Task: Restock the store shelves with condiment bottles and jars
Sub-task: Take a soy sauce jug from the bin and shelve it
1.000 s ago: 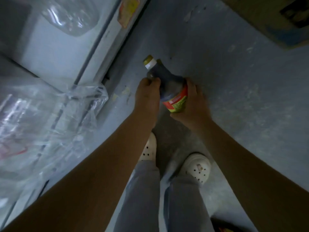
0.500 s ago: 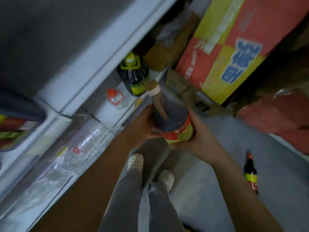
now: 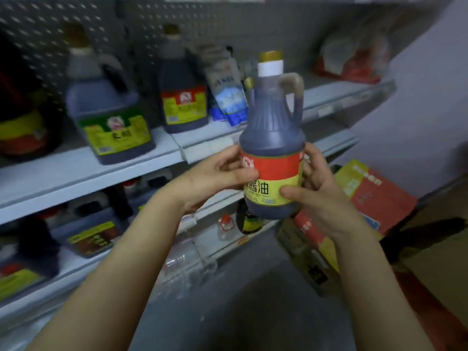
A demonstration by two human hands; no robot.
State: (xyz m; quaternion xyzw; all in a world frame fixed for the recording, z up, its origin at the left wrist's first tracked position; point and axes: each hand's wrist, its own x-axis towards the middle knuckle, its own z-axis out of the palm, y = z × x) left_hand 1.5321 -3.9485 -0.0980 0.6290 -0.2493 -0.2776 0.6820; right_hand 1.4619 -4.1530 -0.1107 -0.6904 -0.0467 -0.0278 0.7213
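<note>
A dark soy sauce bottle [image 3: 272,133] with a gold cap, a side handle and a red and yellow label stands upright in the air in front of the shelves. My left hand [image 3: 215,176] grips its left side at the label. My right hand [image 3: 319,188] grips its right side, thumb across the yellow part of the label. Behind it runs the grey upper shelf [image 3: 106,165], which carries a big square dark jug [image 3: 109,115], a tall dark bottle [image 3: 182,97] with a matching label and a blue and white pouch [image 3: 228,95].
A lower shelf [image 3: 228,239] holds more dark jugs, a small clear bottle with a red cap [image 3: 225,224] and a small dark bottle [image 3: 249,220]. A red and yellow carton [image 3: 364,196] lies on the floor at the right. Bagged goods [image 3: 352,59] sit at the upper shelf's right end.
Both hands have lifted the bottle from near the floor up to shelf height and turned it upright. The view has swung up from the floor to the shelves.
</note>
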